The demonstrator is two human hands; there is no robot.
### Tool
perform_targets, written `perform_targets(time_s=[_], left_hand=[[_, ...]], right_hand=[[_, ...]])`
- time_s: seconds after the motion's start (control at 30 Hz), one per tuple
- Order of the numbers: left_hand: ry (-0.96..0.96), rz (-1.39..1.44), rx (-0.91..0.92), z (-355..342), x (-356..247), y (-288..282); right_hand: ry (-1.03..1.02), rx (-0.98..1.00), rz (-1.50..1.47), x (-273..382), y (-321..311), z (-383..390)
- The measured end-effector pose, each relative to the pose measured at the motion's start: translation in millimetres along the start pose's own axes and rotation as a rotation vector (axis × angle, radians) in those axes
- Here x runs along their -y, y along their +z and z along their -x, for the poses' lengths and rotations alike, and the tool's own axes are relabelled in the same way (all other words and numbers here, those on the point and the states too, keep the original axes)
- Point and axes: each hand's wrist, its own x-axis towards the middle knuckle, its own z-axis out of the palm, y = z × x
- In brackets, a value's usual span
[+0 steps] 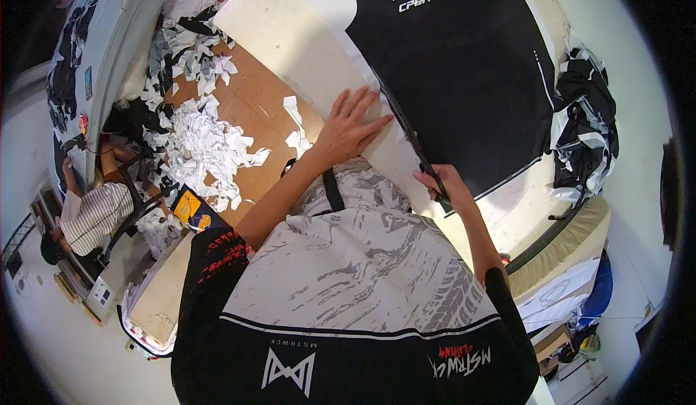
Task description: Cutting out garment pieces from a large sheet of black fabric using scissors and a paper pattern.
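Note:
A large black printed fabric panel (457, 79) with a white border lies flat on the pale table in front of me. My left hand (353, 126) rests palm down on the white margin left of the panel, fingers spread, fingertips close to the black edge. Close to my body, at the panel's lower left edge, my right hand (451, 186) is closed around the dark handles of scissors (437, 182). Their long shape points away from me along the border between black and white. Where the blades meet the cloth is hard to make out.
White fabric scraps (203, 144) are heaped on the brown floor at left. A bundle of black and white cloth (582, 126) sits at the table's right edge. A person in a striped shirt (98, 220) sits far left, near another table. A beige cushioned piece (562, 242) stands at right.

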Motion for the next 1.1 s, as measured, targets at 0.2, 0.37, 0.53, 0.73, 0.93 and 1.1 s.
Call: perform_targets(time_s=[0.2, 0.37, 0.53, 0.73, 0.93, 1.1], left_hand=[[-0.001, 0.014, -0.005, -0.5, -0.7, -0.6], [-0.016, 0.022, -0.002, -0.2, -3.8, -0.4], [-0.013, 0.040, 0.000, -0.4, 0.3, -0.2], [-0.019, 0.037, -0.007, -0.3, 0.9, -4.0], [-0.007, 0.049, -0.006, -2.3, 1.7, -6.3], [-0.015, 0.046, 0.009, -1.0, -0.6, -6.0]], right_hand=[[-0.035, -0.002, 0.000, 19.1, 6.6, -7.6], [-0.019, -0.023, 0.069, 24.3, 2.9, -11.3], [-0.081, 0.037, -0.097, 43.5, 13.1, -26.0], [-0.060, -0.005, -0.029, 60.7, 24.8, -27.1], [-0.101, -0.008, -0.059, 65.5, 24.7, -39.0], [-0.124, 0.004, -0.067, 80.7, 27.5, -50.5]])
